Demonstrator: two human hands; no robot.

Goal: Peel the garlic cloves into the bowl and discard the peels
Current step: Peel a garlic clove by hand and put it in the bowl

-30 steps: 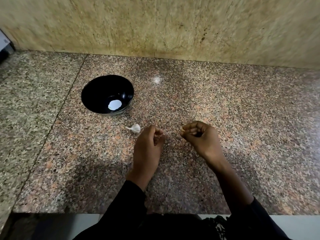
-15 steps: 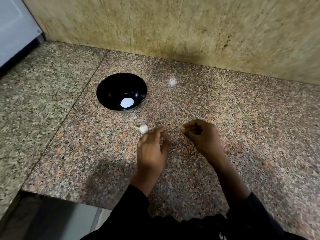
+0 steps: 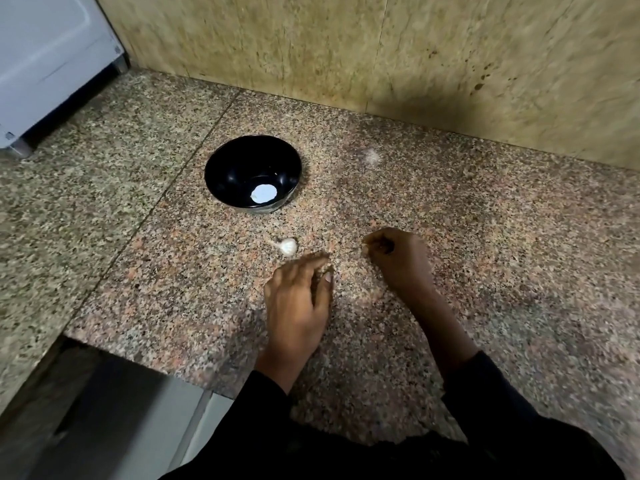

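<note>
Two hands: both hover low over the granite counter [image 3: 485, 237] in the lower middle of the frame, close together but apart.
Left hand [image 3: 298, 299]: back up, fingers stretched forward and loosely spread toward the upper left, blurred at the tips; it holds nothing that shows. Half a second ago its fingers were more bent; a second ago they were curled in a loose fist.
Right hand [image 3: 398, 258]: curled, thumb and fingertips pinched together at its upper-left end round something small and pale; whether that is a clove or a peel I cannot tell. Its pose matches the earlier frames.
Sleeves: dark, covering both forearms up from the bottom edge.
Garlic bulb [image 3: 286, 245]: white, small, with a short stalk pointing upper left; it lies on the counter just beyond the left fingertips, not touching them. The gap has narrowed since a second ago.
Bowl [image 3: 221, 168]: black, upright, above the bulb toward the upper middle; a pale round spot shows at its bottom, and what it is I cannot tell.
Wall [image 3: 381, 46]: mottled yellow-green stone behind the counter.
White appliance [image 3: 45, 53]: upper left corner, showing more of itself than before as the view has swung left.
</note>
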